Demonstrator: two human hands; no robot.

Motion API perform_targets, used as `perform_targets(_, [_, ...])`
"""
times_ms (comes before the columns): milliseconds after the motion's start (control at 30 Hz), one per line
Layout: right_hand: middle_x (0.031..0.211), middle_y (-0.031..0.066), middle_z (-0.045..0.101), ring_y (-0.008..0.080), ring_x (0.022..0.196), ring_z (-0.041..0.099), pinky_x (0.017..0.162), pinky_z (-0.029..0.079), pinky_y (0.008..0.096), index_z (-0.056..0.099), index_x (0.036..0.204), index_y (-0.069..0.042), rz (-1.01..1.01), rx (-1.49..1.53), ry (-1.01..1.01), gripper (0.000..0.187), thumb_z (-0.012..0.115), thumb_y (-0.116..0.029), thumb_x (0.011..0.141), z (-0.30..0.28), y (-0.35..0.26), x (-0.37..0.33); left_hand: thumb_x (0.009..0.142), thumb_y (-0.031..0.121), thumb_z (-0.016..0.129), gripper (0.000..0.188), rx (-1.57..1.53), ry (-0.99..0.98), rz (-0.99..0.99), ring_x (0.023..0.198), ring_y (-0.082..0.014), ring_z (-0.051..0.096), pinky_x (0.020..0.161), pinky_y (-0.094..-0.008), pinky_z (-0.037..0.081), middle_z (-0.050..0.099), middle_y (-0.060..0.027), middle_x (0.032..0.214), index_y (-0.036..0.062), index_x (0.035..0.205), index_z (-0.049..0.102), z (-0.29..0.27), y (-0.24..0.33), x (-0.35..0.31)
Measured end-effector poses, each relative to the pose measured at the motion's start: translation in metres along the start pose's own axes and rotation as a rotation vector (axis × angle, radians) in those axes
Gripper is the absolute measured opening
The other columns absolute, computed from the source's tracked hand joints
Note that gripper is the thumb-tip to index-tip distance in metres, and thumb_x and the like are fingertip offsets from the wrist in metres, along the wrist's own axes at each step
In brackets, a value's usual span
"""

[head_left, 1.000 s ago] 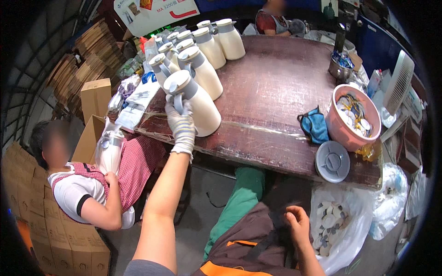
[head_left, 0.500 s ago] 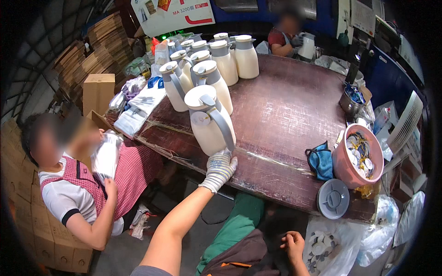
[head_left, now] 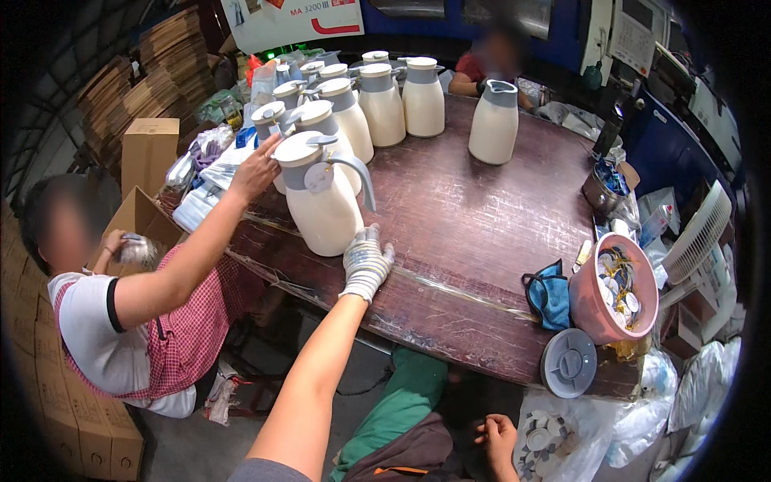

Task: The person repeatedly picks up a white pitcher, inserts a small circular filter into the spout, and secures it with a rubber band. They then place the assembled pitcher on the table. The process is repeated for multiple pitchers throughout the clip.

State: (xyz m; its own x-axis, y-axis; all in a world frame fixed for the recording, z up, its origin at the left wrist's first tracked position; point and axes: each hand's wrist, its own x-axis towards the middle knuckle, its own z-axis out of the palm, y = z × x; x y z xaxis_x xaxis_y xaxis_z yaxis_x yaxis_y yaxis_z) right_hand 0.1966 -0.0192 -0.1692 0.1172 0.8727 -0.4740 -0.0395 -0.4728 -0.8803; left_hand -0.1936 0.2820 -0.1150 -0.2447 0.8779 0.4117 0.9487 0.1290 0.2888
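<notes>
A cream jug point(head_left: 321, 213) with a grey collar, grey handle, white lid and round hanging tag stands at the table's near left. My left hand point(head_left: 367, 261), in a striped knit glove, rests against its lower right side, fingers stretched and thumb apart. The hand of the co-worker on the left point(head_left: 259, 167) reaches to the same jug's upper left side. Low at the table's front, my bare right hand point(head_left: 498, 440) hangs with loosely bent fingers and nothing visible in it. Behind the near jug stand several similar lidded jugs point(head_left: 381, 112).
A jug without a white lid point(head_left: 494, 132) stands at the far side, near a second person. To the right are a pink bucket point(head_left: 590, 293) of tags, a blue cloth item point(head_left: 548, 296) and a grey round dish point(head_left: 569, 363). An open carton point(head_left: 136, 221) sits left.
The near jug has moved left and stands upright, my left hand beside its base. The left co-worker's arm now reaches to it. Across the table, the far person's jug now stands on the tabletop.
</notes>
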Motion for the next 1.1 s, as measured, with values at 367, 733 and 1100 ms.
perform_targets(367, [0.092, 0.0092, 0.068, 0.0153, 0.071, 0.063, 0.065, 0.051, 0.028, 0.061, 0.11, -0.001, -0.395, -0.24, -0.385, 0.02, 0.061, -0.01, 0.093, 0.046, -0.157, 0.056, 0.083, 0.032, 0.063, 0.041, -0.099, -0.126, 0.254, 0.124, -0.0303, 0.049, 0.104, -0.0468, 0.037, 0.056, -0.0126, 0.129, 0.0107, 0.118, 0.062, -0.045, 0.049, -0.083])
perform_targets(733, [0.145, 0.0171, 0.042, 0.0368, 0.11, 0.061, 0.093, 0.051, 0.0444, 0.038, 0.142, -0.009, -1.151, -1.049, 0.229, 0.069, 0.068, -0.027, 0.083, 0.145, -0.418, 0.218, 0.081, 0.021, 0.064, 0.023, -0.306, -0.045, 0.309, 0.109, -0.0297, 0.059, 0.096, -0.0443, 0.044, 0.065, -0.0097, 0.114, 0.0091, 0.101, 0.065, -0.052, 0.053, -0.082])
perform_targets(1100, [0.107, 0.0141, 0.059, 0.035, 0.088, 0.065, 0.072, 0.054, 0.0411, 0.064, 0.1, -0.005, -1.303, -0.945, 0.115, 0.038, 0.078, -0.021, 0.069, 0.077, -0.297, 0.096, 0.093, 0.017, 0.062, 0.017, -1.108, -0.118, -0.204, 0.097, -0.017, 0.064, 0.087, -0.0311, 0.05, 0.069, -0.0034, 0.099, 0.0056, 0.105, 0.068, -0.02, 0.021, -0.076])
